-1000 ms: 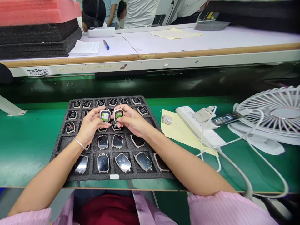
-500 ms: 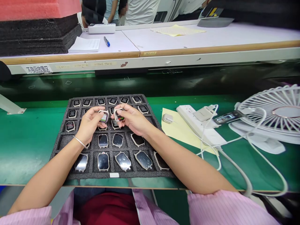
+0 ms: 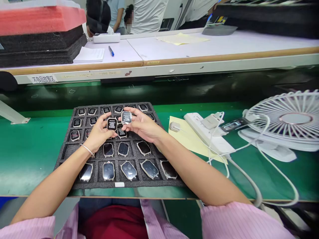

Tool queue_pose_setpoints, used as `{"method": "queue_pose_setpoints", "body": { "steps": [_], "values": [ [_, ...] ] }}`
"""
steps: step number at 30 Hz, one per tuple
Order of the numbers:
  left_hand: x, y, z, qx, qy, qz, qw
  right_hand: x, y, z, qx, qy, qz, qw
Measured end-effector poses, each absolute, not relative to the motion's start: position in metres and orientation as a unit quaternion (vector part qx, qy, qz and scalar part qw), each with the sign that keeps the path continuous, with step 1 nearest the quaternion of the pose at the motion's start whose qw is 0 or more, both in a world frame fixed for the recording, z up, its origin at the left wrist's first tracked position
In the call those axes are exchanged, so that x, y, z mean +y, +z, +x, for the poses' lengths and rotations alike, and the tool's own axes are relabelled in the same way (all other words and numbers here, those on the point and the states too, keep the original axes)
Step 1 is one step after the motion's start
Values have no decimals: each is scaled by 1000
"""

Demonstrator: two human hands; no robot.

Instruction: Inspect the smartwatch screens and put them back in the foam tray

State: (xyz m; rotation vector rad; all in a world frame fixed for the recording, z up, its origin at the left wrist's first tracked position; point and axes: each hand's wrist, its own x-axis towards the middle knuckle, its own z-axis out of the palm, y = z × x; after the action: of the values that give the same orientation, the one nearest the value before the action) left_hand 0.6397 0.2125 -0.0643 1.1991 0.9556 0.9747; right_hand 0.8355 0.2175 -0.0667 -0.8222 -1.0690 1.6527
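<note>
Above a black foam tray (image 3: 117, 184), each of my hands holds one strapless smartwatch. My left hand (image 3: 98, 134) is closed on a smartwatch (image 3: 112, 124) whose dark screen shows lines of white text. Close beside it, my right hand (image 3: 143, 126) grips a second smartwatch (image 3: 126, 117) by its edges, with text on a greyish, glare-lit screen. Several more watches sit in the tray's compartments. Those in the back rows show text, while the front ones, such as a watch (image 3: 108, 171), have blank screens. My hands hide some of the middle compartments.
To the right, a power strip (image 3: 209, 132) with white cables lies by a yellow sheet (image 3: 184, 132) bearing a small charger (image 3: 174, 126). A white fan (image 3: 286, 116) stands beyond. Behind are a raised shelf (image 3: 174, 49), stacked foam (image 3: 42, 36) and other people.
Both watches have been turned by my fingers, and their screens now show white text instead of coloured pictures. The whole view has shifted slightly.
</note>
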Motion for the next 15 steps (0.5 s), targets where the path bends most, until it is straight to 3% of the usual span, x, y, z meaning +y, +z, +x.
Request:
{"method": "queue_pose_setpoints", "body": {
  "steps": [6, 11, 15],
  "values": [
    [214, -61, 661, 408, 330, 608, 597, 203, -71, 895, -518, 601, -396, 462],
    [225, -66, 700, 422, 252, 816, 304, 196, -94, 945, -631, 412, -522, 399],
    [232, -79, 725, 447, 161, 856, 205, 197, -103, 956, -736, 261, -543, 309]
  ]
}}
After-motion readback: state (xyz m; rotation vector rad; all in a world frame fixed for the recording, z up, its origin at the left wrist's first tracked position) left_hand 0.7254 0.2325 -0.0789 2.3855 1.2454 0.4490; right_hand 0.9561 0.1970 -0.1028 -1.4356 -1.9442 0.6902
